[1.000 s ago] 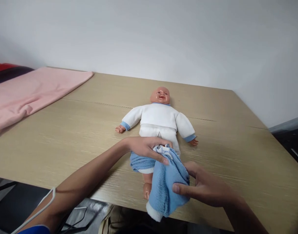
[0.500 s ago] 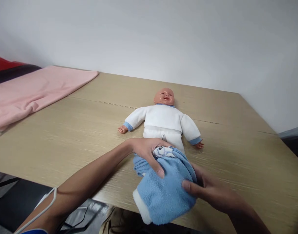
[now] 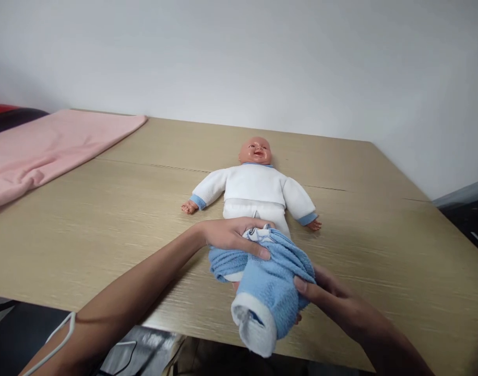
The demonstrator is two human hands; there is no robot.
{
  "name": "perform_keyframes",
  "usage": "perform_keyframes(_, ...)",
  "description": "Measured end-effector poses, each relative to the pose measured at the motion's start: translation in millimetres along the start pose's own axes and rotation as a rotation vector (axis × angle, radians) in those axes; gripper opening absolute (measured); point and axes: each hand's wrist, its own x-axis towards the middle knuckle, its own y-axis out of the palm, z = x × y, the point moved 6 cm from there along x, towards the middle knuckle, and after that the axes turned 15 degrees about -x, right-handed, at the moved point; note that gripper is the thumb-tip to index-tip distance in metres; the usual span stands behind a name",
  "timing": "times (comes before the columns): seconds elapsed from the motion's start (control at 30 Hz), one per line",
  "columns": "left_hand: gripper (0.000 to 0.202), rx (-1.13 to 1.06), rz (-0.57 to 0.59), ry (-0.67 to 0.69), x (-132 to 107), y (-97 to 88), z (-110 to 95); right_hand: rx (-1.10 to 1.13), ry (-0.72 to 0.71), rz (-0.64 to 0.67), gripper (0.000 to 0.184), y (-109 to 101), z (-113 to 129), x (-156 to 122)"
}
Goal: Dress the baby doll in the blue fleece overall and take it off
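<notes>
A baby doll (image 3: 255,183) in a white top lies on its back on the wooden table (image 3: 106,209), head toward the wall. Blue fleece trousers (image 3: 270,282) with white cuffs are bunched over its legs. My left hand (image 3: 233,237) grips the waist of the trousers at the doll's hips, fingers curled over the fabric. Lower down, my right hand (image 3: 329,300) holds the right trouser leg, thumb pressed on the cloth. That leg's white cuff (image 3: 252,324) points toward me beyond the table's front edge.
A pink blanket (image 3: 47,146) lies spread over the table's far left corner. A white wall stands behind the table. The front edge runs just under my hands, with dark floor and a white cable (image 3: 59,339) at my left arm below it.
The right trouser leg has swung so its white cuff now opens toward me. My right hand has slid lower on the fabric. My left hand stays at the waist.
</notes>
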Motion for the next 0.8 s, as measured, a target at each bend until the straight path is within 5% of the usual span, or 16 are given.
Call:
perform_keyframes(0.33, 0.042, 0.157, -0.059, 0.017, -2, 2.7, -6, 0.131, 0.034, 0.08, 0.061, 10, -3, 9)
perform_keyframes(0.47, 0.054, 0.062, 0.022, -0.012, -4, 0.3, 0, 0.086, 0.012, 0.2, 0.06, 14, 8, 5)
perform_keyframes(0.6, 0.082, -0.088, 0.155, -0.095, -7, 0.7, 7, 0.091, 0.004, 0.085, 0.05, 4, 8, 0)
perform_keyframes(0.8, 0.043, 0.009, 0.159, -0.155, -8, -1.1, 12, 0.158, -0.068, 0.088, 0.047, 4, -2, 4)
